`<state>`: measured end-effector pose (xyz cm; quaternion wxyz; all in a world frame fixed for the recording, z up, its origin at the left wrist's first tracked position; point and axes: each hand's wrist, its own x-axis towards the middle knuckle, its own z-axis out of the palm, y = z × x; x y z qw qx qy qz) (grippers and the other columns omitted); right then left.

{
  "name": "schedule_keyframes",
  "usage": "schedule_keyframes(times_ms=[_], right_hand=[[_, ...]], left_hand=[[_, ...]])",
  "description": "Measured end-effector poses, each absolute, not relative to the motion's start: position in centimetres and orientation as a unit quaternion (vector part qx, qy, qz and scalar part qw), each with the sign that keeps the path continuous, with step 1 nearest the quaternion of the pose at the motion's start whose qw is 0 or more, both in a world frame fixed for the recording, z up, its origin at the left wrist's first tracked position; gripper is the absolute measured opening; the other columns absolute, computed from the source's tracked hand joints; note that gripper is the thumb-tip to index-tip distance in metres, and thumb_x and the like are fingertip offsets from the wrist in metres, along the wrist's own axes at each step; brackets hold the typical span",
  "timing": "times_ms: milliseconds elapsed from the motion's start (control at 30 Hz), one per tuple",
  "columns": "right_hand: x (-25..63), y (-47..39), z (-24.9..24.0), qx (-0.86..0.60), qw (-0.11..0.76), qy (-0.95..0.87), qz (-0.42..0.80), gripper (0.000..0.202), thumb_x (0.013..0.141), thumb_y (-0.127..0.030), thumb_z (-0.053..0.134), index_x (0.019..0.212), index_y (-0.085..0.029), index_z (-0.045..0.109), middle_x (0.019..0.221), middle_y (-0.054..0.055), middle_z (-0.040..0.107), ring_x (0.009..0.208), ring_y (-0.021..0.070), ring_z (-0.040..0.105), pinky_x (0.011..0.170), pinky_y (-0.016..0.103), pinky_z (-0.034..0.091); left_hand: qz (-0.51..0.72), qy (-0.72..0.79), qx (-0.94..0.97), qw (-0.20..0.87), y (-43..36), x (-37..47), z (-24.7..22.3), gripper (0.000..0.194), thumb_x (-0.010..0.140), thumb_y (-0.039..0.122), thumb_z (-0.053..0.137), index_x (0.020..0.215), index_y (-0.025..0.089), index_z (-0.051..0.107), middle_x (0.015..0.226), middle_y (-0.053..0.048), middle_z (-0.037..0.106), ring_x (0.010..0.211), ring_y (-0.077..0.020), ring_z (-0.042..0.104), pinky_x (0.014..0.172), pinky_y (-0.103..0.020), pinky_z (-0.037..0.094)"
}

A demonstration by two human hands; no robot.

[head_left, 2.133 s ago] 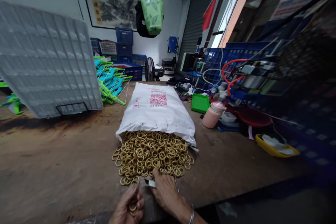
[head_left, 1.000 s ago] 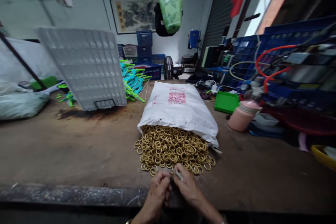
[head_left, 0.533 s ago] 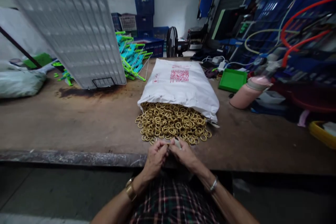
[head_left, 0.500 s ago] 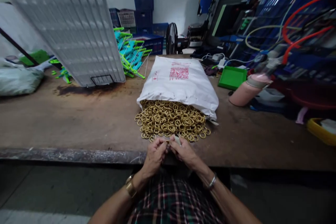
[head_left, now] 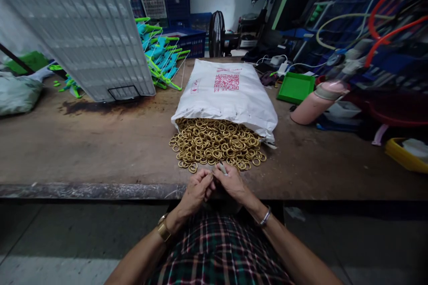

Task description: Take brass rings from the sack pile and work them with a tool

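My left hand is closed in a pinch at the table's front edge, its fingertips meeting those of my right hand. A gold-coloured ring seems to be in that pinch, mostly hidden by the fingers. My right hand is closed around a small flat grey tool, whose end sticks up beside the thumb; its exact kind is not clear. Just beyond both hands lies a heap of gold-coloured metal rings. They spill from the mouth of a white woven sack printed with a red code square.
On the wooden table, a translucent ribbed panel stands tilted at left, beside green and turquoise hangers. To the right are a green tray, a leaning pink bottle and a yellow container. A black fan stands behind.
The view has tipped down slightly, so the table and sack sit higher in the picture. My hands remain together, and the gold-coloured piece between the fingertips shows less than before.
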<state>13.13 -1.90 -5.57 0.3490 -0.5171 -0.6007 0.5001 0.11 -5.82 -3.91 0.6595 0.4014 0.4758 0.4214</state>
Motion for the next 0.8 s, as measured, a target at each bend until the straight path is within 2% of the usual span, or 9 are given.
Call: schedule_keyframes(times_ms=[400, 600, 700, 800], right_hand=[[13.1, -2.1, -4.5, -0.499, 0.33, -0.617, 0.512, 0.024, 0.078, -0.037, 0.041, 0.061, -0.02, 0.043, 0.054, -0.005, 0.042, 0.05, 0.0087, 0.037, 0.052, 0.022, 0.033], [13.5, -2.5, -5.3, -0.528, 0.277, -0.721, 0.354, 0.017, 0.08, -0.025, 0.037, 0.068, -0.019, 0.047, 0.058, -0.002, 0.046, 0.055, 0.011, 0.041, 0.055, 0.022, 0.03], [13.6, -2.9, -5.5, -0.509, 0.219, -0.781, 0.288, 0.013, 0.073, -0.013, 0.038, 0.071, -0.02, 0.049, 0.061, -0.001, 0.051, 0.056, 0.0118, 0.043, 0.055, 0.023, 0.028], [13.6, -3.2, -5.6, -0.51, 0.183, -0.804, 0.246, 0.018, 0.067, -0.008, 0.038, 0.075, -0.02, 0.051, 0.064, 0.001, 0.056, 0.058, 0.0129, 0.046, 0.056, 0.024, 0.026]], left_hand=[[0.459, 0.415, 0.308, 0.723, -6.1, 0.1, -4.4, 0.032, 0.071, 0.046, 0.06, 0.072, 0.017, 0.046, 0.059, 0.005, 0.048, 0.039, -0.003, 0.032, 0.037, -0.018, 0.021], [0.464, 0.432, 0.35, 0.689, -6.0, -0.2, -4.8, 0.03, 0.076, 0.046, 0.055, 0.073, 0.017, 0.048, 0.054, 0.006, 0.044, 0.039, -0.0038, 0.029, 0.038, -0.019, 0.021], [0.458, 0.45, 0.378, 0.667, -5.9, -0.4, -4.8, 0.032, 0.076, 0.049, 0.054, 0.074, 0.017, 0.048, 0.054, 0.006, 0.042, 0.041, -0.0042, 0.029, 0.039, -0.019, 0.021], [0.454, 0.458, 0.385, 0.661, -5.9, -0.4, -4.6, 0.035, 0.074, 0.052, 0.054, 0.075, 0.018, 0.046, 0.056, 0.006, 0.044, 0.041, -0.0043, 0.029, 0.039, -0.019, 0.021]])
